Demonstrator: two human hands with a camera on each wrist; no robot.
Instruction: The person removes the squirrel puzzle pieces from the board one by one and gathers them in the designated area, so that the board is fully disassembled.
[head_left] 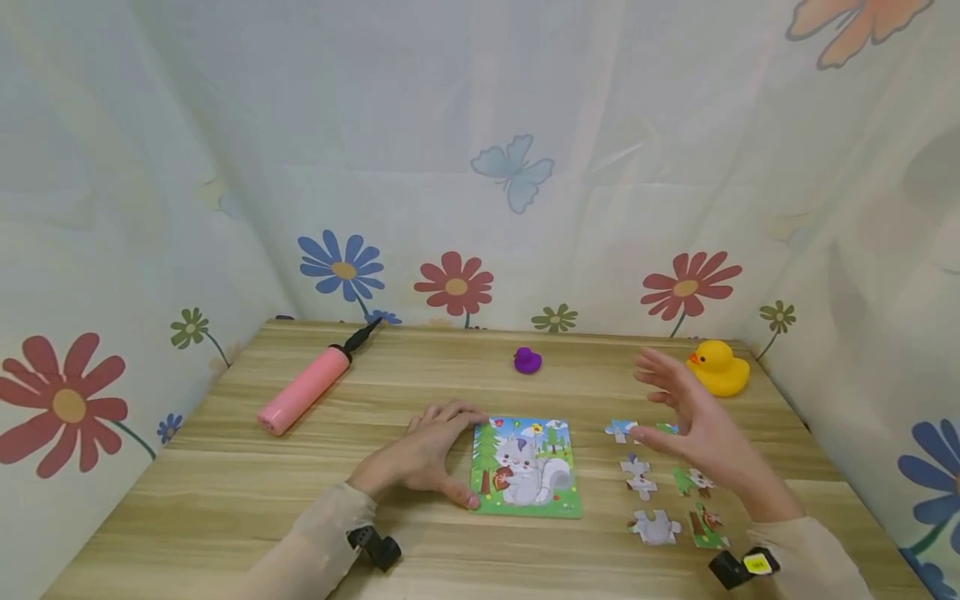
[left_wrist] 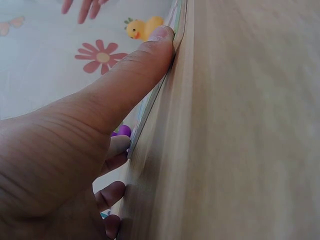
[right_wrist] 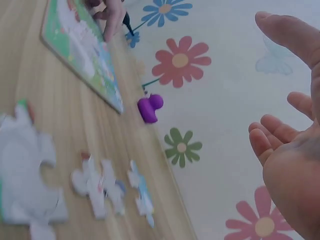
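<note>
My left hand (head_left: 423, 454) rests at the left side of a square puzzle board (head_left: 536, 497) that shows a grey squirrel. Its straight thumb (left_wrist: 145, 62) touches the near left corner, and a forefinger reaches the far left corner. My right hand (head_left: 701, 433) hovers above loose jigsaw pieces, fingers spread and holding nothing. These pieces lie in two rough columns right of the board, among them a grey body piece (head_left: 655, 527), a middle piece (head_left: 637, 477), a blue-topped piece (head_left: 621, 431) and a brown-and-green piece (head_left: 707, 527). The hand partly hides the far right piece.
A purple toy duck (head_left: 527, 360) sits behind the board. The yellow rubber duck (head_left: 720, 369) stands at the back right, beyond my right hand. At the left lies a pink hand pump (head_left: 306, 390) with a black nozzle. Flowered cloth (head_left: 517, 175) encloses the wooden table (head_left: 202, 500).
</note>
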